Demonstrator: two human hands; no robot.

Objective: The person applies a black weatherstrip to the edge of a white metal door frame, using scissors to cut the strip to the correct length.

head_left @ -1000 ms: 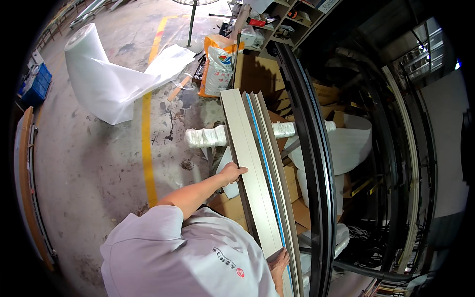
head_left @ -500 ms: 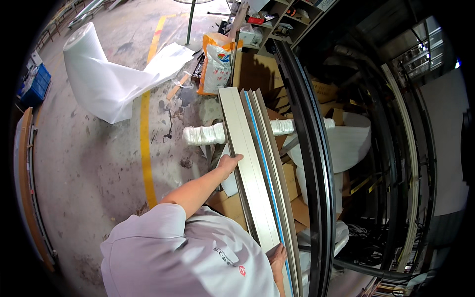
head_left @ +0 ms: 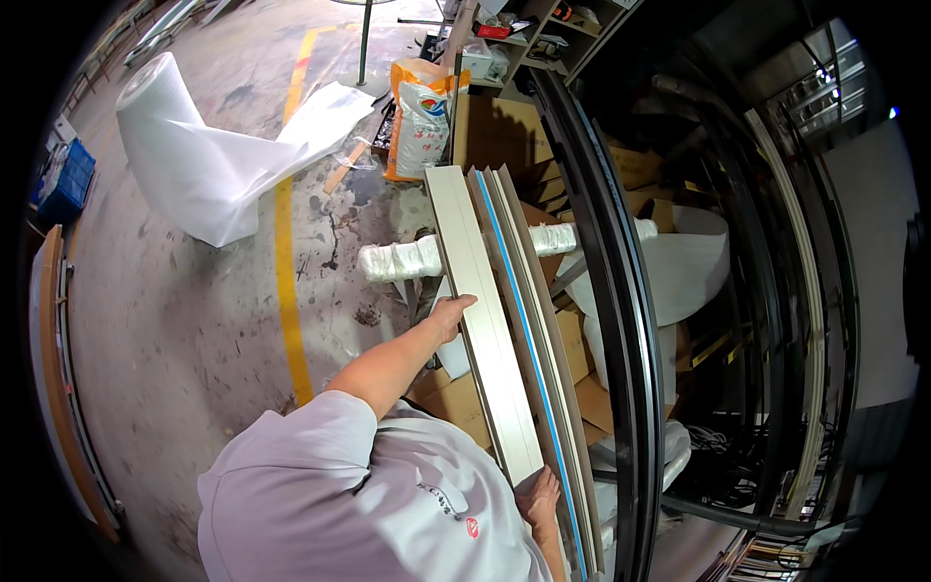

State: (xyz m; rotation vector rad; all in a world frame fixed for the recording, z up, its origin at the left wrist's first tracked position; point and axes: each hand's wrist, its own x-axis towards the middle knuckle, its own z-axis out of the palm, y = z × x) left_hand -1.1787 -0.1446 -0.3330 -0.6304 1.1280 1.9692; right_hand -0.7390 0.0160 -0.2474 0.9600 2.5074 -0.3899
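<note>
A long beige metal profile [head_left: 490, 339] lies lengthwise in front of me, its far part over a wrapped support bar [head_left: 402, 260]. My left hand [head_left: 453, 315] is closed round its left edge, thumb on top and the other fingers partly hidden below. At its near end, my right hand [head_left: 540, 500] is closed on the profile, some of its fingers out of sight. Just to the right, beside the held profile, rest more long profiles, one with a blue strip [head_left: 524, 320] along it.
Dark long profiles [head_left: 606, 262] stand further right on the same bar. Cardboard boxes [head_left: 499, 131] and white foam sheet [head_left: 693, 262] lie beneath and behind. An orange-and-white sack [head_left: 420, 121] stands ahead. A white foam roll [head_left: 160, 126] is partly unrolled on the floor at left.
My right hand has shifted slightly forward and left at the profile's near end, whose end edge shows more. My left hand keeps its hold on the left edge.
</note>
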